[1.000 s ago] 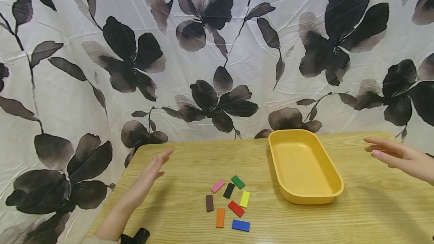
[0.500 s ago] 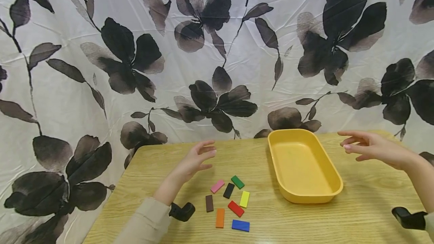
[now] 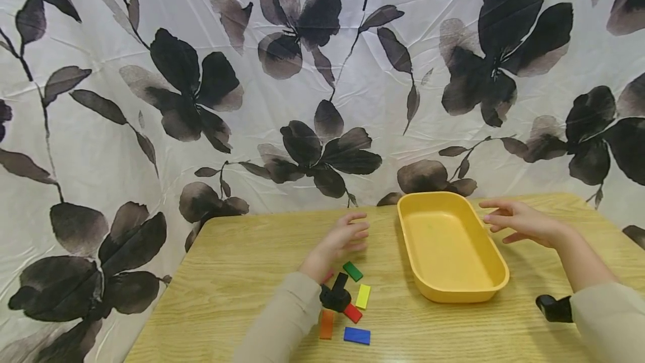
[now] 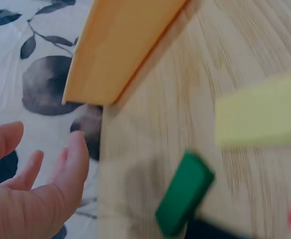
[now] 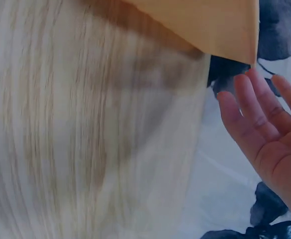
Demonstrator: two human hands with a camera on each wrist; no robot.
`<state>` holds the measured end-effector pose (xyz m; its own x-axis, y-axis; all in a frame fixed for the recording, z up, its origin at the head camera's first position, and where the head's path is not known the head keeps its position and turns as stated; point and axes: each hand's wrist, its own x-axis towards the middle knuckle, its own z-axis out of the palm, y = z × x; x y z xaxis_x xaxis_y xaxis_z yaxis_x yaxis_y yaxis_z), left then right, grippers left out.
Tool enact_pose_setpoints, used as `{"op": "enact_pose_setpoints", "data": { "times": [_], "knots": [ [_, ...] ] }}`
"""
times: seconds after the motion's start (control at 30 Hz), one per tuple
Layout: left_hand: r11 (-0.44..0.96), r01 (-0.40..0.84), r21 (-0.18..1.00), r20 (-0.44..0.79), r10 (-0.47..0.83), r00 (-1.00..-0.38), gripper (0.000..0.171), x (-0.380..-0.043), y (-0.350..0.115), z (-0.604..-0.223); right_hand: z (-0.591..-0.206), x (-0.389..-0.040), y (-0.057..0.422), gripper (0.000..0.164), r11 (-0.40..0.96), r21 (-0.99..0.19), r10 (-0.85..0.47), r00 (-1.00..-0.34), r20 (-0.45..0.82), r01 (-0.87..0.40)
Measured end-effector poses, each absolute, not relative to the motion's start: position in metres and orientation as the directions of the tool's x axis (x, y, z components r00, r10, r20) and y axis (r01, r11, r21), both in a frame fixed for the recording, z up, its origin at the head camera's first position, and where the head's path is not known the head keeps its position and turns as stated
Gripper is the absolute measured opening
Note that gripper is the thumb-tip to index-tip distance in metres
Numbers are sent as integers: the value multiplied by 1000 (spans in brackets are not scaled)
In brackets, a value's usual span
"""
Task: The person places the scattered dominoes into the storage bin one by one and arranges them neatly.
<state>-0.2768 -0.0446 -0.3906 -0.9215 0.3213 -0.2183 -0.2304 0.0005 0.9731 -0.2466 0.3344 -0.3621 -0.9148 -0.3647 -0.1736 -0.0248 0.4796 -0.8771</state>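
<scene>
Left hand (image 3: 340,240) over the bench (image 3: 242,262), fingers loosely spread, grip empty; green block (image 3: 353,271) nearest. Right hand (image 3: 529,223) by tray's (image 3: 453,256) right rim, fingers parted, also empty; contact unclear. Tray on bench, right of blocks. Yellow block (image 3: 363,297), orange block (image 3: 326,325), blue block (image 3: 357,335) lie apart; red block (image 3: 354,313) partly hidden.

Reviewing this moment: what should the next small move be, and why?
Probably bring the left hand across to the left rim of the yellow tray. That hand holds nothing, and its fingers point toward the tray with a gap between, while the right hand is at the right rim, though contact there is unclear.
</scene>
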Motion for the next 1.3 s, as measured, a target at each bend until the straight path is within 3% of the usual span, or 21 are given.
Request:
{"op": "enact_pose_setpoints", "data": {
  "times": [0.57, 0.8, 0.97, 1.3],
  "knots": [
    [-88, -225, 970, -196, 258, -946, 47, -275, 19, -403, -381, -265, 331, 64, 278, -940, -332, -899, -285, 195],
    [41, -133, 990, -139, 268, -953, 52, -265, 30, -401, -383, -264, 325, 65, 244, -931, -275, -901, -336, 272],
    [47, -90, 995, -98, 219, -971, 50, -260, 33, -403, -386, -261, 316, 60, 193, -927, -256, -896, -364, 321],
    [49, -85, 995, -91, 153, -984, 52, -241, 35, -410, -385, -245, 307, 56, 281, -917, -229, -908, -351, 284]
  ]
}}
